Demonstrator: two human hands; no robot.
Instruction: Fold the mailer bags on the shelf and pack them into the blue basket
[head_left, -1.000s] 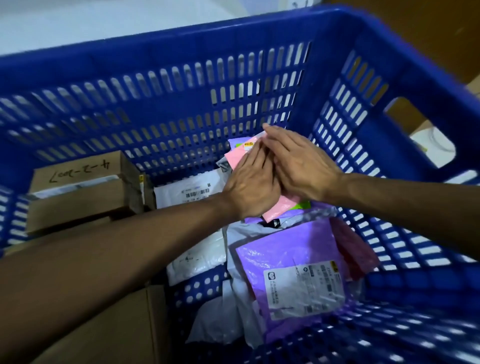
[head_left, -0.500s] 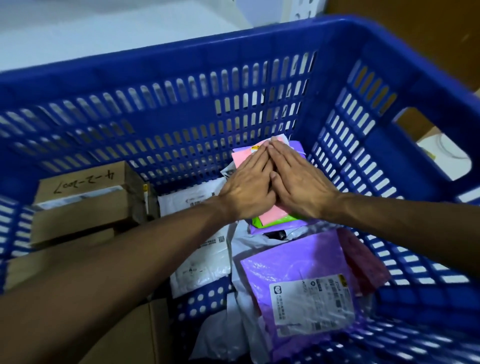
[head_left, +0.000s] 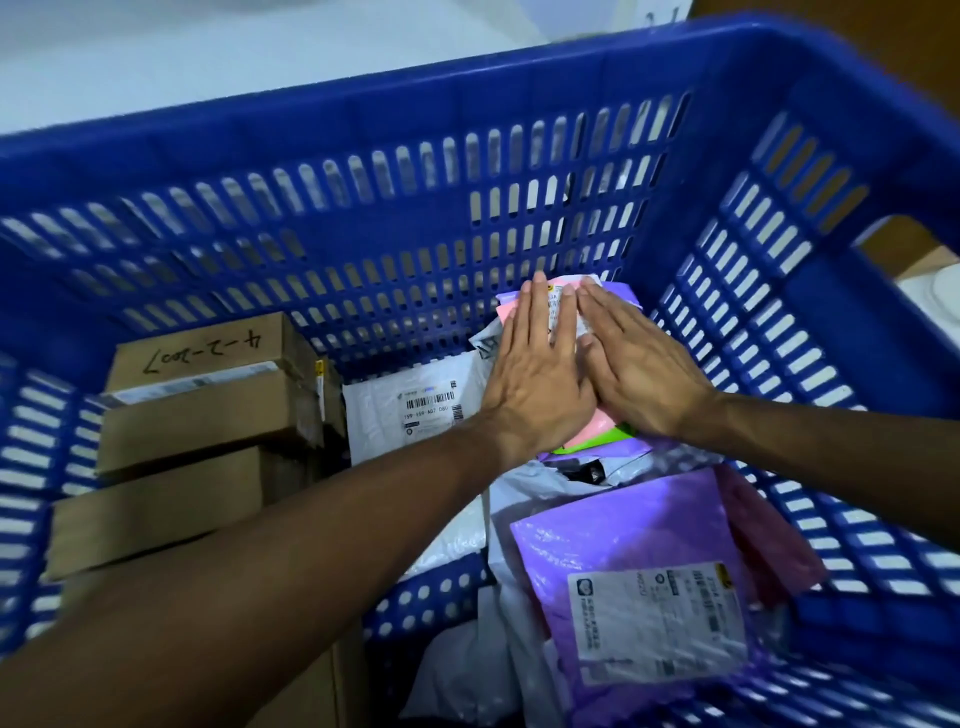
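Pale white surface (head_left: 208, 62) at upper left, evenly lit; brown wooden panel (head_left: 857, 21) at upper right, dimmer

I see the blue basket (head_left: 363, 156) carrying everything. A patch of its holed floor shows on the near side of my left hand (head_left: 535, 379). Left of that hand, cardboard boxes (head_left: 208, 415) are stacked by the far wall, and a white mailer (head_left: 410, 410) with a barcode lies just beside the wrist. Under my left hand and right hand (head_left: 641, 374), both flat, a pink mailer (head_left: 595, 434) tops a pile in the far corner. Nearer me than the right hand lies a purple mailer (head_left: 623, 535), with a dark red bag (head_left: 769, 535) beside it at the wall.
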